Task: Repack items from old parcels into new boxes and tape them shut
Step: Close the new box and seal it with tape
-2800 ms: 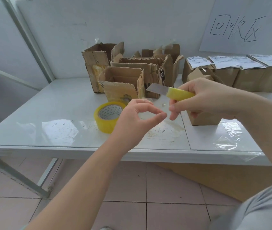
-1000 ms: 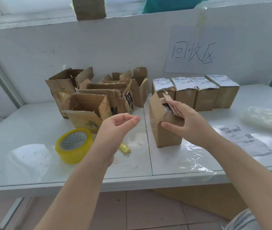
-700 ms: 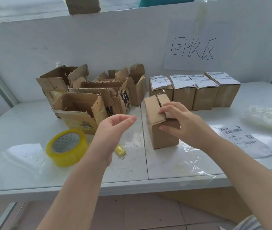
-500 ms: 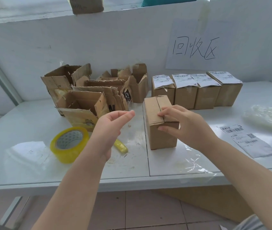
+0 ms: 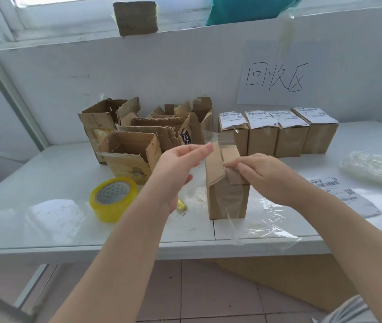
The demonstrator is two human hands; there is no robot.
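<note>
box: small kraft carton (image 5: pixel 227 194) stands upright near the desk's (image 5: pixel 33 173) front edge, about mid-width; top flaps folded down, seam running away from the person.
key relation: clear tape strip (image 5: pixel 233 229) has its long axis along that seam, rising above the carton's far top edge, crossing the top and dropping down the near face to the desk's front edge.
left hand (image 5: pixel 180 164): just beside the carton's upper left corner, thumb and fingers pinching the strip's upper end.
right hand (image 5: pixel 267 176): nearer, on the top; straight fingers press the flaps, nothing clasped.
next move (judgement): lower the left end onto the seam, right hand smooths.
materials: matte corrugated card, creased flaps; tape thin, glossy, floppy.
others: yellow tape roll (image 5: pixel 113 198) front-left; yellow knife (image 5: pixel 182 205) behind the left wrist; labelled sealed boxes (image 5: pixel 278 136) along the back edge.
</note>
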